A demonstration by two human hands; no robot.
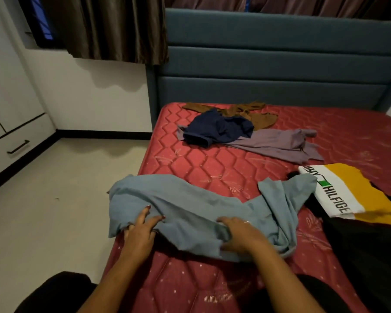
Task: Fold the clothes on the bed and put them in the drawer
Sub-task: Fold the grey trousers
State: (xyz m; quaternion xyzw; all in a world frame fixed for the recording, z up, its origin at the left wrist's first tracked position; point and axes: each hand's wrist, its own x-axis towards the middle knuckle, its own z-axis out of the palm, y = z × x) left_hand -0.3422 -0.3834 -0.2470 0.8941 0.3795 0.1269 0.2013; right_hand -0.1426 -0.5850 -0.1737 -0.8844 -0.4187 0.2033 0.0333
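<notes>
Dark-clothed legs [61,290] and both forearms are seen at the bottom edge. The red quilted mattress [201,161] is backed by a teal headboard [280,64], with a brown curtain [113,30] hung to its left. A light blue garment [190,199] is spread crumpled across the near mattress corner. Its left edge is pinched by the left hand [142,229], two fingers laid on top. A bunched fold is gripped by the right hand [242,233], thumb underneath. Farther back, a lilac garment [275,143], navy garment [217,129] and brown garment [246,111] are overlapped. At right, a folded shirt [339,190] printed "MMY" and "HILFIGE" is laid on black cloth [359,245]. The closed drawer [18,147] is seen far left.
</notes>
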